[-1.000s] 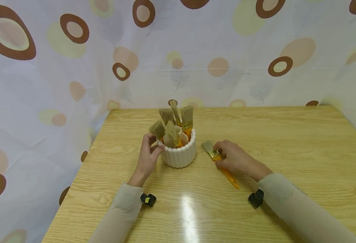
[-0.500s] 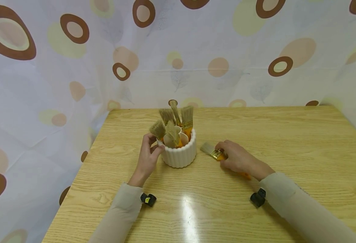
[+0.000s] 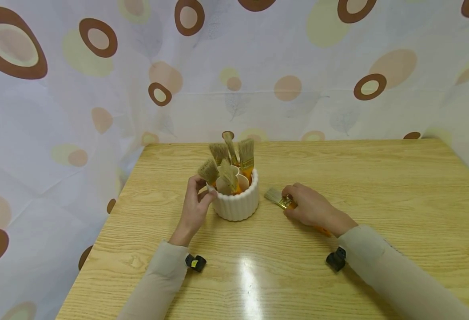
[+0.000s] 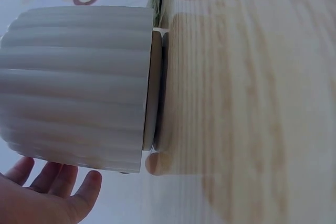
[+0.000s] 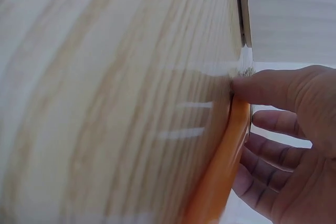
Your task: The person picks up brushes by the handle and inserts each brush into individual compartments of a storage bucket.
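Observation:
A white ribbed pot [image 3: 236, 208] stands on the table, with several upright paintbrushes [image 3: 228, 175] in it, bristles up. My left hand [image 3: 193, 209] holds the pot's left side, thumb at the front of the rim and fingers further back. In the left wrist view its fingertips [image 4: 90, 182] meet the ribbed wall. Right of the pot, my right hand [image 3: 308, 205] pinches a paintbrush [image 3: 276, 198] lying low over the tabletop, bristles pointing left toward the pot. Its orange handle [image 5: 216, 179] runs along the wood in the right wrist view; the hand hides part of it from above.
The wooden table [image 3: 362, 173] reaches back to a patterned curtain [image 3: 266, 58], which also hangs along the left side. Inside the pot, round white compartments [image 3: 242, 182] show between the brushes. Black wrist cameras [image 3: 196, 262] sit at both sleeves.
The paintbrush under my right hand has turned, its handle end swinging right and partly behind the hand. My left hand and the pot have stayed in place.

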The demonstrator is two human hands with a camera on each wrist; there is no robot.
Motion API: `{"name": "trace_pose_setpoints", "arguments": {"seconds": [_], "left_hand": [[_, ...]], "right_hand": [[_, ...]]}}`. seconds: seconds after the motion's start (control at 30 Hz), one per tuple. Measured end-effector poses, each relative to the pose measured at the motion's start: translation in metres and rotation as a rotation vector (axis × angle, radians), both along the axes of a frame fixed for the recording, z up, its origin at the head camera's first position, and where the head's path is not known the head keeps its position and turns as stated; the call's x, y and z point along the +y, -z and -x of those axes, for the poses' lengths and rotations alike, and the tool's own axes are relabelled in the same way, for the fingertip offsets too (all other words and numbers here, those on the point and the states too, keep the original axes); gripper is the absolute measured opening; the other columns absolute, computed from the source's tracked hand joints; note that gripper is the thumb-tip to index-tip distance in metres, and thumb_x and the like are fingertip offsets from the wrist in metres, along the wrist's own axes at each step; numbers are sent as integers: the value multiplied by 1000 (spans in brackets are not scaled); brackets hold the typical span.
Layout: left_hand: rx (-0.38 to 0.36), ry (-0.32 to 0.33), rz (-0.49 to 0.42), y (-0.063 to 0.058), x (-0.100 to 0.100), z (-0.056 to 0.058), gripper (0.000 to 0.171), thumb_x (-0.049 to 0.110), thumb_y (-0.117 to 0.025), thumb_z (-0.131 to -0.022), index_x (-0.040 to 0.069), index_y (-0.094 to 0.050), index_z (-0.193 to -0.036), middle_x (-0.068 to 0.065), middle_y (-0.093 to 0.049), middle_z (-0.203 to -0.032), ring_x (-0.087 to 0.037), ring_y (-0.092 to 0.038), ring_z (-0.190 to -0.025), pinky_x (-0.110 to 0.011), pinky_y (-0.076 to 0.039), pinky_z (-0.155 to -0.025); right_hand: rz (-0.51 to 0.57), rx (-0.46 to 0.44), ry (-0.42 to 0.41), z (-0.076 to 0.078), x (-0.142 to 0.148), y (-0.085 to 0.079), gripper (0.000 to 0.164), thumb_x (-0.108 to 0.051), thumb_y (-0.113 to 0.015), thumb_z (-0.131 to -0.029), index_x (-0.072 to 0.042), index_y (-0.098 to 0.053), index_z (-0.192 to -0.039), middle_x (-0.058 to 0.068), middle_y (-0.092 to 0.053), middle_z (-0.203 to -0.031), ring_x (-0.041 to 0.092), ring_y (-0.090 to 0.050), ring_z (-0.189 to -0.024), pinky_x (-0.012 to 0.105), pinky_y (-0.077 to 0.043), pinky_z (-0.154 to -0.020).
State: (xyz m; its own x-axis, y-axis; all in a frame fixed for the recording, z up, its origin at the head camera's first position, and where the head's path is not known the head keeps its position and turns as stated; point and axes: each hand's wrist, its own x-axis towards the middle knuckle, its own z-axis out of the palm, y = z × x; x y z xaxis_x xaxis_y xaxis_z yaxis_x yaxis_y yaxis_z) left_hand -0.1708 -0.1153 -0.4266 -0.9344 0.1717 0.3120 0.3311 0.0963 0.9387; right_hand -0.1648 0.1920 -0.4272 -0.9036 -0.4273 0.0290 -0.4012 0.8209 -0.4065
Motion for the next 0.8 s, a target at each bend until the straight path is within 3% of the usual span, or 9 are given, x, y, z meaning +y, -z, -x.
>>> {"name": "trace_pose_setpoints", "arguments": {"seconds": [0.23,0.53,0.6,0.8], "left_hand": [[16,-5,-3,1,1,1,36,4,-51,-93,1,-37,-126,-17,-40,-129,-29,-42,-122,-50,-37,-102],[6,-4,5,0,0,0,35,1,-50,-94,0,-38,-127,-18,-39,-130,-30,-41,-123,-51,-35,-103],[8,-1,8,-3,1,-1,36,-1,-50,-94,-2,-39,-128,-19,-39,-129,-32,-42,-122,-52,-35,-103],[25,6,52,-26,5,-15,37,-3,-48,-93,-7,-43,-130,-25,-35,-134,-39,-41,-122,-54,-36,-102]], "right_hand": [[-14,2,8,0,3,-2,36,-10,-69,-81,-1,-60,-114,9,-58,-100,17,-52,-79,34,-46,-69],[-37,-13,19,1,3,-2,39,-13,-69,-80,-1,-58,-116,8,-57,-100,16,-52,-77,33,-46,-65],[-42,-10,18,2,3,-2,39,-13,-68,-80,-1,-58,-116,8,-57,-100,16,-52,-77,33,-46,-65],[-53,-11,26,3,2,-3,39,-12,-68,-80,-3,-58,-117,8,-58,-101,17,-54,-80,36,-48,-65]]}}
